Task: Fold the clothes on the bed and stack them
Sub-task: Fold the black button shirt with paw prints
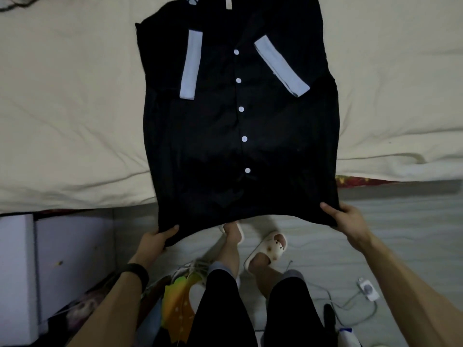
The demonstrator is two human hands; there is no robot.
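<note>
A black button-up shirt (215,126) with white buttons lies front-up on the cream bed sheet (62,108). Both sleeves, with pale blue cuffs, are folded inward over the chest. The shirt's hem hangs past the bed's near edge, lifted off it. My left hand (156,239) grips the hem's left corner. My right hand (343,217) grips the hem's right corner. The hem sags between them. The collar end, with a small paw print, runs out of view at the top.
A white box or drawer unit (17,271) stands on the floor at the lower left. Cables and a white power adapter (368,291) lie on the floor at the right. My legs and slippers stand close to the bed edge. Colourful items sit by my left leg.
</note>
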